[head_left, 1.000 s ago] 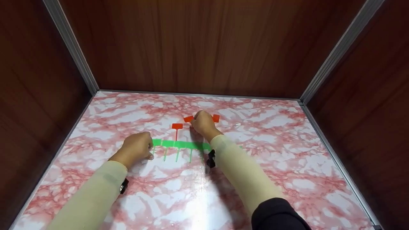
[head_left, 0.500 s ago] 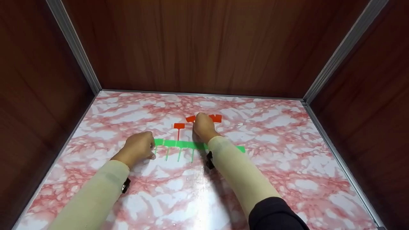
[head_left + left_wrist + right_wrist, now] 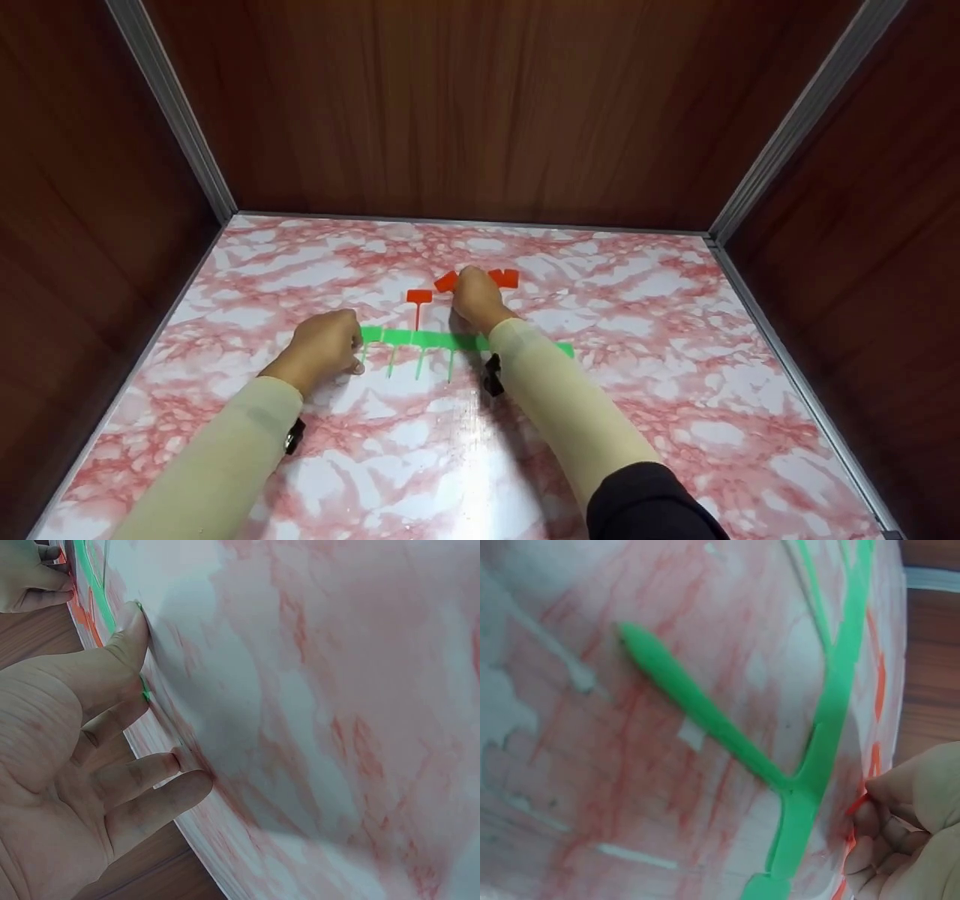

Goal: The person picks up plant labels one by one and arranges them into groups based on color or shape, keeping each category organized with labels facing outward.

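Green T-shaped plant labels (image 3: pixel 431 339) lie edge to edge in a row across the table, stems toward me. At the row's left end my left hand (image 3: pixel 321 346) has its thumb and forefinger round the end label, and bits of green (image 3: pixel 145 688) show at the fingertips in the left wrist view. Behind the row my right hand (image 3: pixel 478 294) pinches a red plant label (image 3: pixel 859 803) between thumb and forefinger. One red label (image 3: pixel 419 296) stands left of it with its stem meeting the green row. Red heads (image 3: pixel 505 279) show to the right, partly hidden by the hand.
The marbled pink and white tabletop (image 3: pixel 712 360) is bounded by dark wood panels (image 3: pixel 480 112) with metal edging. My right forearm (image 3: pixel 570 405) covers part of the green row, whose right end shows past it.
The red label at my right hand has tilted more. A second red head shows right of that hand, which has shifted slightly. My left hand stays at the row's left end.
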Tool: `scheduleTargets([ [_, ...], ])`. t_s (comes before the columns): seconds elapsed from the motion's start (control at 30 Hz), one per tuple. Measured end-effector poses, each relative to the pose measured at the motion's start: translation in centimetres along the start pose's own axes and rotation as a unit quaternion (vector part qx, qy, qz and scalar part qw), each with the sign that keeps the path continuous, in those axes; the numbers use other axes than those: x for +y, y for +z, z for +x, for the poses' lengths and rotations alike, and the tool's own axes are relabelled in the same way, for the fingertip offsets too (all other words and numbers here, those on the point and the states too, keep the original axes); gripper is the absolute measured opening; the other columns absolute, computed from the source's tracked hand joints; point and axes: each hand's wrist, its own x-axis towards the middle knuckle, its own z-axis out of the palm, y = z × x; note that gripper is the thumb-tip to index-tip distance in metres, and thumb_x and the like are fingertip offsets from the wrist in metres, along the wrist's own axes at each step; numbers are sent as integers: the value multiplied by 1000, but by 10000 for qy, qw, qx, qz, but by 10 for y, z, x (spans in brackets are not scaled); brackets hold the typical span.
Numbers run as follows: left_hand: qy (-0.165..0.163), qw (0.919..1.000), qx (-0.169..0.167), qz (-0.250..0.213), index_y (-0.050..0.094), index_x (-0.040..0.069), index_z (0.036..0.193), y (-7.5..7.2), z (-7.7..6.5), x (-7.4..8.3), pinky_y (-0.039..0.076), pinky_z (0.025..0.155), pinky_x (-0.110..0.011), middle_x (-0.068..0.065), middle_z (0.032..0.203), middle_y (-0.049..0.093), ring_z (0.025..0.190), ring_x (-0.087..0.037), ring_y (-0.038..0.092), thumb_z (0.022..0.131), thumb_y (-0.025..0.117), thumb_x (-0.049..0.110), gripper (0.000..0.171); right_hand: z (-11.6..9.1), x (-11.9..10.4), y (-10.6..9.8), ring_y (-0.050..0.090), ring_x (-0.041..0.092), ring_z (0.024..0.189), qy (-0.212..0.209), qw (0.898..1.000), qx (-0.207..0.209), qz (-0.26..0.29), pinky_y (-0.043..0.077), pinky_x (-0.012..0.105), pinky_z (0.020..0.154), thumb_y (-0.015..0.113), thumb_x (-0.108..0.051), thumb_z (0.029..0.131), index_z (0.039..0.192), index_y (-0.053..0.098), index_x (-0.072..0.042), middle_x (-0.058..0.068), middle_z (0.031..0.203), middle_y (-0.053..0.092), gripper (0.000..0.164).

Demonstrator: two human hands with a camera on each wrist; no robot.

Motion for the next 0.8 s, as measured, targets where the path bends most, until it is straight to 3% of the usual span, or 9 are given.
scheduleTargets([
  [0.2, 29, 10000, 68, -6, 83, 2, 112, 0, 1, 1, 63, 100, -61, -11, 114, 82, 111, -39, 79, 82, 104, 16, 39, 2, -3, -2, 73, 21, 94, -260, 9993, 233, -92, 69, 37, 90, 69, 2, 103, 107, 82, -8, 6, 109, 79, 17],
  [0.37, 23, 10000, 59, 13, 84, 3, 109, 0, 0, 2, 64, 99, -60, -9, 113, 81, 108, -36, 78, 82, 104, 16, 36, 1, -5, -5, 76, 21, 85, -127, 9994, 133, 279, 68, 35, 78, 70, -9, 108, 105, 81, -7, 7, 102, 77, 12],
  [0.63, -8, 10000, 60, -45, 83, 2, 108, 1, 0, 1, 64, 99, -59, -9, 112, 80, 108, -35, 78, 81, 104, 16, 37, -4, -5, -10, 70, 20, 79, -160, 9946, -8, 1026, 59, 29, 68, 76, -17, 109, 99, 85, -2, 6, 87, 72, 20],
  [0.8, -50, 10000, -9, 60, 84, 3, 109, 1, 1, 1, 64, 98, -60, -9, 114, 81, 109, -36, 78, 83, 104, 18, 37, -9, -4, -10, 65, 13, 77, -264, 9844, 106, 1738, 54, 25, 66, 76, -13, 107, 81, 73, -8, 1, 83, 71, 27],
])
